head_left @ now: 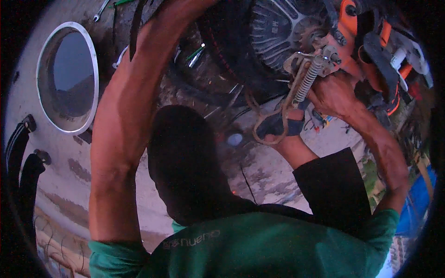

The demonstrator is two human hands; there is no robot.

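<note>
While the left hand is cut off at the top of the head view, its finger state impossible to tell, the right hand [333, 95] rests beside a steel coil spring [308, 82] at the ground's upper right; its fingers are hidden behind metalwork, so I cannot tell their grip. A motorcycle's ribbed grey wheel hub [274, 34] and black rubber tyre [220, 48] adjoin, below smooth orange panels [347, 18]. A brown loop [285, 123] of unclear material hangs below. Stained concrete ground [273, 185] carries a round, metal-rimmed basin [95, 69] toward its left edge
</note>
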